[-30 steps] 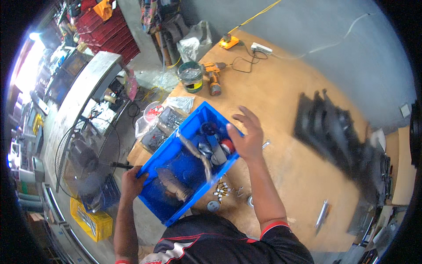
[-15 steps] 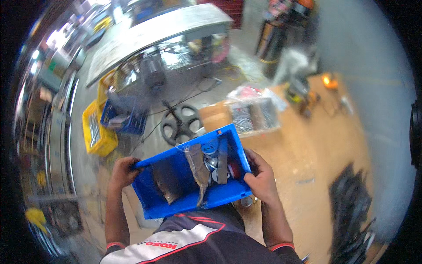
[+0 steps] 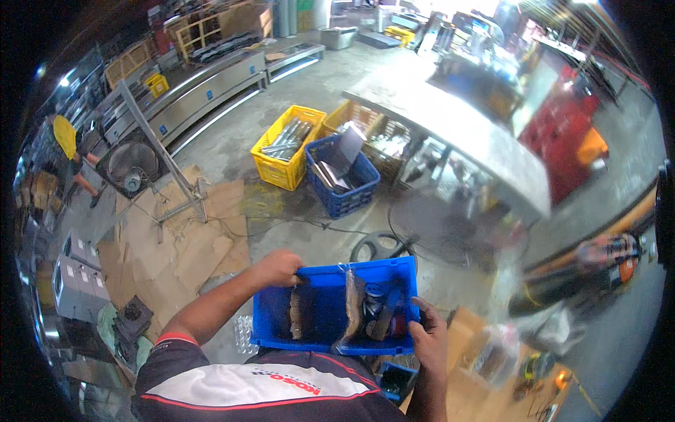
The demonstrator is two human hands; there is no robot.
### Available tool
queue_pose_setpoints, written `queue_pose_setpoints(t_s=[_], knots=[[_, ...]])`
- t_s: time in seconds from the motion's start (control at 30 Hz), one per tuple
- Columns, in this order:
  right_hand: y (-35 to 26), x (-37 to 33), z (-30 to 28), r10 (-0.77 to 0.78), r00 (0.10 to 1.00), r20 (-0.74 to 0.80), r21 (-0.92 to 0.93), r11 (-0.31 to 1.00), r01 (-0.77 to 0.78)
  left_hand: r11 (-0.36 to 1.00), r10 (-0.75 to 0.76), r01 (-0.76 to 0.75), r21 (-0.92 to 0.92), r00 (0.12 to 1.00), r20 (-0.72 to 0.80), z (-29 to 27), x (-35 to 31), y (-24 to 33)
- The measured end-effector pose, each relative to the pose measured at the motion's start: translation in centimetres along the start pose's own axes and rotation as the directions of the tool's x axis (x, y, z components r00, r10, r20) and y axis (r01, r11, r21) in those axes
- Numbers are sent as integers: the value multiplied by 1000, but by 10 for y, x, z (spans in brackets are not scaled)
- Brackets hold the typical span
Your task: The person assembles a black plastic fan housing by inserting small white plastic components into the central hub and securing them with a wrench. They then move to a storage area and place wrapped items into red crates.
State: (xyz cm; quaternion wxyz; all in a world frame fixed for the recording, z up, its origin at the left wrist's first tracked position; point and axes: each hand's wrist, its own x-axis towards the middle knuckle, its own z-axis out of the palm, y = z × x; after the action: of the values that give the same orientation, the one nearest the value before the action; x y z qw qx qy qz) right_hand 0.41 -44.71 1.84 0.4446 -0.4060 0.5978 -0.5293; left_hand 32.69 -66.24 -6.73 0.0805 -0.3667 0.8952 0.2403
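A blue plastic bin (image 3: 264, 309) is held in front of my body, its open top facing up. My left hand (image 3: 283, 269) grips its far left corner. My right hand (image 3: 430, 335) is closed on the right side wall, thumb over the rim. Inside, two brown dividers (image 3: 295, 316) split the bin. The right compartment holds round tins (image 3: 373, 290) and a flat grey strip (image 3: 384, 322); the middle one shows bare blue floor. Shadow hides much of the left compartment.
Ahead stand a yellow crate (image 3: 280, 174) of metal tubes and a blue crate (image 3: 342, 202). A long metal table (image 3: 450, 112) is beyond. A black handwheel (image 3: 364, 247) and a cable lie on the floor. Cardboard sheets (image 3: 172, 257) are left; a wooden tabletop (image 3: 450, 394) is right.
My view has swung left, so the wooden tabletop now sits at the lower right. The bin has come closer to my body and levelled out, still in both hands.
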Motion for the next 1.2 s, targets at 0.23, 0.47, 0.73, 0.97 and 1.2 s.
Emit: queue_pose_setpoints(t_s=[0.23, 0.47, 0.73, 0.97, 1.2], knots=[[33, 138, 111, -60, 991, 123, -38, 997, 65, 922, -271, 208, -327, 949, -160, -36, -35, -150], [245, 244, 173, 349, 936, -49, -308, 886, -347, 736, -671, 606, -302, 713, -203, -64, -98, -255], [434, 234, 129, 868, 490, -83, -870, 176, -461, 487, -873, 831, -268, 474, -118, -46, -110, -353], [456, 512, 226, 901, 433, 31, -717, 322, -619, 355, -935, 856, -375, 337, -115, -96, -63, -463], [249, 923, 469, 249, 935, 253, -693, 720, -5, 352, -934, 839, -415, 287, -211, -225, -9, -576]])
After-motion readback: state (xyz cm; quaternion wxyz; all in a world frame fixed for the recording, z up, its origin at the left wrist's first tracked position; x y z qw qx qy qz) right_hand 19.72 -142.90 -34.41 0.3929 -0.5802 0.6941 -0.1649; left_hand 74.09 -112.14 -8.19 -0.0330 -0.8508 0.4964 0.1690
